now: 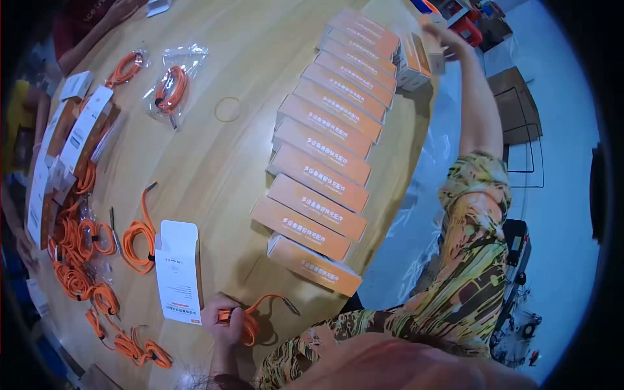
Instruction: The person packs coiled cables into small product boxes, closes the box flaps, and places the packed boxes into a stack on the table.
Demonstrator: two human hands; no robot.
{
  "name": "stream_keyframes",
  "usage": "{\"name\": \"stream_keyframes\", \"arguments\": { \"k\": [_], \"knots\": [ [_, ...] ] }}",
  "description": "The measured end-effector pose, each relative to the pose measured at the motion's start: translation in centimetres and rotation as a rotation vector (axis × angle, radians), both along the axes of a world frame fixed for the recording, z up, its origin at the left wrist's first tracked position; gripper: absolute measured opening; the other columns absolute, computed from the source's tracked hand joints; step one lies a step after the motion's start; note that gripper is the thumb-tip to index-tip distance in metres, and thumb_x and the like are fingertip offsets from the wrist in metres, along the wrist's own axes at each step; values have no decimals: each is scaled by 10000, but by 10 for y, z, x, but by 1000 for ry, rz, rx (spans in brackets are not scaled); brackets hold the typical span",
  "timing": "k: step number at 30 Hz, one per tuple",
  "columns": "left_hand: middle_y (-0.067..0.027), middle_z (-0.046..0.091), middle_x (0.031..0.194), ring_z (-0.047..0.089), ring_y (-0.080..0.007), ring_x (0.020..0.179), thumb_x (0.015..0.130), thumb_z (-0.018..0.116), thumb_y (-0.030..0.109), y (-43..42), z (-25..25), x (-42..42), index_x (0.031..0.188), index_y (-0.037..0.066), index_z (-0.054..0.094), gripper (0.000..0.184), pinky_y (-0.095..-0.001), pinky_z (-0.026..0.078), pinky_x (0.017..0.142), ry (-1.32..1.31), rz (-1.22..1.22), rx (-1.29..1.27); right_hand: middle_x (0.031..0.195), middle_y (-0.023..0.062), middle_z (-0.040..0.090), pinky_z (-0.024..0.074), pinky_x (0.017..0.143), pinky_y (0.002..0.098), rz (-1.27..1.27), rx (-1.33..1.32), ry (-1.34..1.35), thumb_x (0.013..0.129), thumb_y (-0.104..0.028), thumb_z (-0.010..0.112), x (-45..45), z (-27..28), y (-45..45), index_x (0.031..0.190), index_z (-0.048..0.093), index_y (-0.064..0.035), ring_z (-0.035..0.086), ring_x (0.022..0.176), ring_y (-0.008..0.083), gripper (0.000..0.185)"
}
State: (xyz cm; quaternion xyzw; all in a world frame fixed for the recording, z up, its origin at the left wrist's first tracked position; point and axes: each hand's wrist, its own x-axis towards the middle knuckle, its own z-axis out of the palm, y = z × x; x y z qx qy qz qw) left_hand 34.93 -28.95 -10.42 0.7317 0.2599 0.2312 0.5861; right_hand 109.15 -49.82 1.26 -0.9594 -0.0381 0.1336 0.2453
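My left hand [224, 318] is closed around a coiled orange cable [249, 328], whose loose end points right. Beside it lies a white unfolded box [177, 273] with printed text. My right arm, in a patterned sleeve, reaches to the far right edge of the table. There my right hand [445, 40] is near an upright orange and white box [413, 62]; its fingers are blurred, so their grip is unclear. Between my hands runs a long row of overlapping orange boxes [323, 168]. Just left of the white box is another coiled orange cable [138, 244].
Many orange cables [77, 279] and white boxes [84, 130] are heaped on the left. A bagged cable [171, 91] and a rubber band [227, 109] lie farther back. Other people's arms [91, 40] show at the left. A cardboard box [515, 107] stands beyond the right edge.
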Motion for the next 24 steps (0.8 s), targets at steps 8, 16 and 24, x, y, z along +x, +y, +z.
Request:
{"name": "stream_keyframes", "arguments": {
  "k": [8, 16, 24],
  "knots": [
    [-80, 547, 714, 464, -170, 628, 748, 629, 80, -3, -2, -3, 802, 34, 558, 100, -274, 398, 609, 17, 33, -120, 1381, 204, 483, 494, 868, 504, 215, -12, -187, 591, -680, 755, -76, -33, 7, 1469, 299, -67, 507, 1203, 417, 1164],
    [-79, 543, 709, 476, -173, 637, 758, 628, 100, -6, 1, -3, 790, 36, 549, 106, -275, 402, 615, 44, 90, -91, 1295, 217, 516, 543, 708, 406, 234, 81, -283, 578, -504, 781, 19, -93, -18, 1439, 302, -7, 590, 909, 363, 1103],
    [-100, 597, 684, 510, -185, 564, 694, 602, 4, -5, 8, 2, 784, 29, 576, 97, -266, 428, 556, -65, 114, -133, 1435, 258, 399, 495, 876, 421, 269, 379, -371, 720, -505, 682, 24, -71, 71, 1482, 246, 1, 525, 1177, 370, 1013]
  ]
}}
